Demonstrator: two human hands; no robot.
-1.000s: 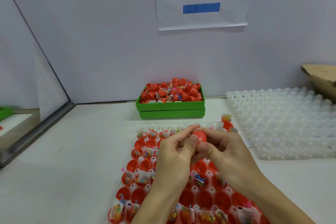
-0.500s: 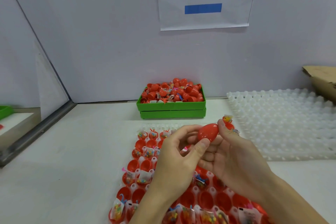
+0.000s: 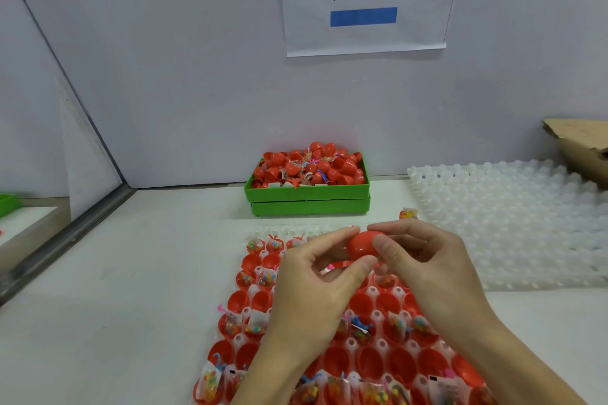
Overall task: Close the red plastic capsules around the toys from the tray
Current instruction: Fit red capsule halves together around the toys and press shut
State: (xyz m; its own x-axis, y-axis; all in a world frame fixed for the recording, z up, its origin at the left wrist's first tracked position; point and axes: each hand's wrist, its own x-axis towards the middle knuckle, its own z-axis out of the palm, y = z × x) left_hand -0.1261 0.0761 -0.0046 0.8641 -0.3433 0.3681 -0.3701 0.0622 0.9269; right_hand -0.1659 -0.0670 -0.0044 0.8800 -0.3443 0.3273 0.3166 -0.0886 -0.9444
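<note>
Red plastic fills the centre of my view: one capsule [image 3: 362, 246] held above the tray [image 3: 371, 293], pinched from both sides. My left hand [image 3: 316, 289] grips it between forefinger on top and thumb beneath; my right hand [image 3: 424, 260] takes the other end the same way, thumb across the front. Held like this, each hand has one half, so a squeeze along the capsule's length should seat the two. I cannot see a seam from here, and cannot tell whether the halves have fully met.

Below the hands, the tray holds rows of open red halves [image 3: 339, 362], mouths up, many with a bagged toy [image 3: 210, 381] sitting in them. That layout keeps each toy paired with its shell and within easy reach. Other cups are bare of toys; why, I cannot say.

Against the back wall sits a green bin [image 3: 309, 197] heaped with red capsules and loose toy bags, placed straight ahead of the tray, probably as a drop point for finished pieces. To the right lies a white tray [image 3: 513, 223] with nothing in its cups, beside a cardboard box [image 3: 582, 148]. A paper sign [image 3: 365, 0] hangs on the wall above.

Judging by the many open halves, most of the job remains.
</note>
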